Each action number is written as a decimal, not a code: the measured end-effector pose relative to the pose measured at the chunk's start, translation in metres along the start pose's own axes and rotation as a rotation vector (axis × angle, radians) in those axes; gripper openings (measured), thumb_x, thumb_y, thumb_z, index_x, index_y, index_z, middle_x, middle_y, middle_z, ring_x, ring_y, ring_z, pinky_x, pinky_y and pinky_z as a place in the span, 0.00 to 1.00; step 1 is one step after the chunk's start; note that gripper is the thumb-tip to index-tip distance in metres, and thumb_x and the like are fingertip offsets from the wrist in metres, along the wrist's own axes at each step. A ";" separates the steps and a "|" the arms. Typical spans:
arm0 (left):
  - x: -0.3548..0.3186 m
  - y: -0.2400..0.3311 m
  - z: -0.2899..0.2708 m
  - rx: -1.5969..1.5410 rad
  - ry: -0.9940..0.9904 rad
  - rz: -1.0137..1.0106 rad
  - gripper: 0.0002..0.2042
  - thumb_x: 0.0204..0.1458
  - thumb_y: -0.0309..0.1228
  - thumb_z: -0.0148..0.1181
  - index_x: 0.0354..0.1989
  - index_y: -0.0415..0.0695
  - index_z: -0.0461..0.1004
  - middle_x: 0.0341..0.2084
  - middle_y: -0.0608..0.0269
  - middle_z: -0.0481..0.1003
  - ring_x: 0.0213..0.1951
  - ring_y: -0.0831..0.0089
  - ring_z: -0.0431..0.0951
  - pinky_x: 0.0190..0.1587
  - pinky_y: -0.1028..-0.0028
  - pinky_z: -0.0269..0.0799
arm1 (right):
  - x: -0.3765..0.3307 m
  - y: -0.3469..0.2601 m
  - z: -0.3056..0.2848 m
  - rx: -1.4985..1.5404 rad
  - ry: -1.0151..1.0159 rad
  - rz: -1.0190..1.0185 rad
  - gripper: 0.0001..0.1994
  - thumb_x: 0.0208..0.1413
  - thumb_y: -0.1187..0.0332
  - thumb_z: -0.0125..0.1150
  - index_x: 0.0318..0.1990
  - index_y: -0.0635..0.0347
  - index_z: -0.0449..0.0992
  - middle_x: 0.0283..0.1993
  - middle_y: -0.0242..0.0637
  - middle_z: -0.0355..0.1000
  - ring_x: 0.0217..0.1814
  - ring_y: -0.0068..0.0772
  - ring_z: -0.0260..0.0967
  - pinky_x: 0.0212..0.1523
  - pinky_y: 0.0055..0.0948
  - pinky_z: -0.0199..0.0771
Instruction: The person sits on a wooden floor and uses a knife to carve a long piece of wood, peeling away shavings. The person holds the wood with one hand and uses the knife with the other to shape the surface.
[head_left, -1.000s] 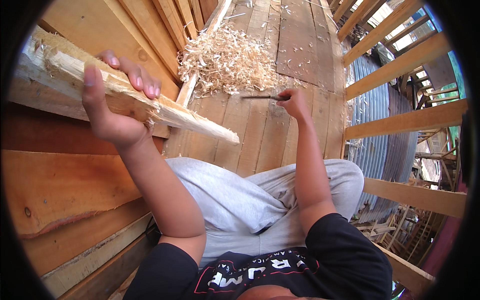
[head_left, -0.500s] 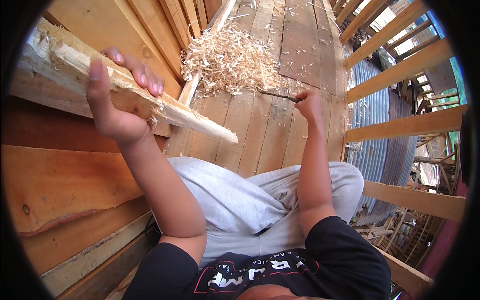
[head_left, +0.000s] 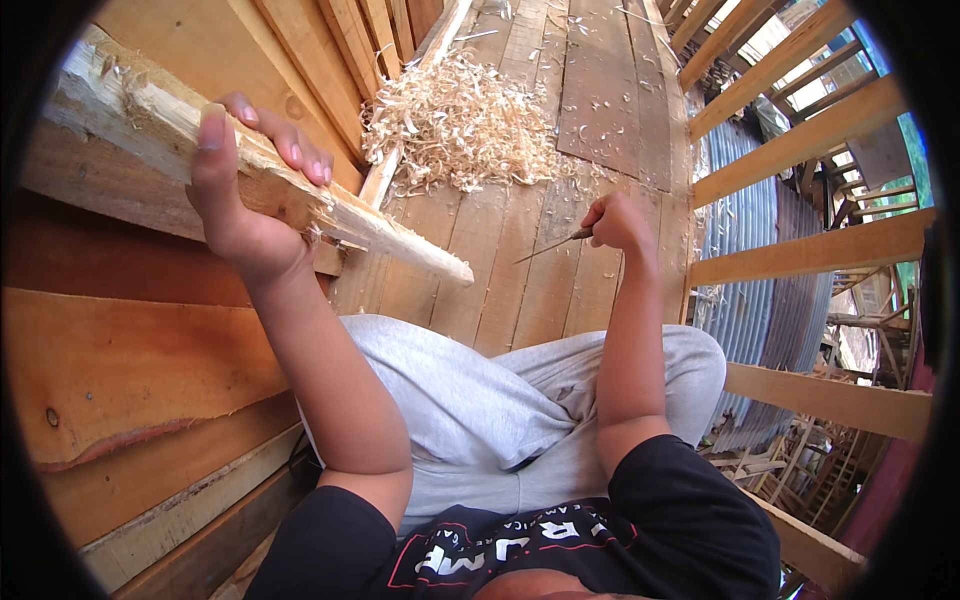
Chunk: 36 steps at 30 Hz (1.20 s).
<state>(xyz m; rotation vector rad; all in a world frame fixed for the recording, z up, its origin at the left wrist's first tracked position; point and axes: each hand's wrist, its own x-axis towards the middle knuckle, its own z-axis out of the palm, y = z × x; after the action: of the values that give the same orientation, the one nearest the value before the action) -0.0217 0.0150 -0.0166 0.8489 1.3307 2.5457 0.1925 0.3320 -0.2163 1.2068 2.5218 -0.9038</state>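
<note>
My left hand (head_left: 245, 205) is closed around a long, rough-hewn wooden pole (head_left: 405, 248), thumb on the near side and fingers over the far side. The pole slants from the upper left down toward the middle; its pale tapered end stops above the floorboards, in front of my knees. In my right hand (head_left: 622, 220), off to the right of that end, is a thin-bladed knife (head_left: 548, 247) with a dark handle. Its blade points left and slightly toward me, apart from the pole. The grip on the handle is partly hidden by my fingers.
A heap of curled wood shavings (head_left: 465, 125) lies on the plank floor (head_left: 490, 290) beyond the pole. Wooden boards (head_left: 150, 370) form a wall on my left. Slatted railing (head_left: 810, 250) runs along the right, with corrugated metal sheets (head_left: 745, 240) beyond it. My crossed legs (head_left: 450, 390) are close below.
My right hand has turned and come slightly nearer me; the knife blade has swung from the edge of the shavings toward me. My left hand has shifted a little rightward on the pole.
</note>
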 end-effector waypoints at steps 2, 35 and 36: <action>0.000 -0.002 0.000 0.032 -0.026 -0.012 0.18 0.58 0.50 0.49 0.35 0.47 0.63 0.18 0.65 0.62 0.19 0.74 0.63 0.26 0.73 0.62 | 0.005 -0.002 0.013 -0.007 0.086 0.028 0.11 0.38 0.80 0.64 0.30 0.53 0.84 0.32 0.40 0.80 0.36 0.37 0.77 0.37 0.35 0.75; 0.001 -0.054 0.031 0.254 0.263 0.255 0.14 0.57 0.41 0.54 0.30 0.42 0.65 0.15 0.61 0.65 0.16 0.70 0.66 0.21 0.70 0.67 | -0.033 -0.126 0.103 0.278 -0.191 -0.142 0.21 0.64 0.59 0.45 0.40 0.73 0.76 0.40 0.63 0.74 0.45 0.60 0.73 0.45 0.46 0.70; 0.002 -0.054 0.031 0.250 0.269 0.245 0.14 0.57 0.41 0.54 0.31 0.42 0.65 0.15 0.62 0.65 0.17 0.70 0.66 0.22 0.70 0.67 | -0.034 -0.123 0.106 0.281 -0.203 -0.106 0.21 0.63 0.60 0.46 0.39 0.74 0.76 0.39 0.64 0.74 0.45 0.60 0.73 0.45 0.47 0.70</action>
<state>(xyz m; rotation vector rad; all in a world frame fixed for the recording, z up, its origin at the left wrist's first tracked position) -0.0129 0.0700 -0.0450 0.7722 1.7538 2.8011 0.1125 0.1872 -0.2314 0.9981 2.3720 -1.3706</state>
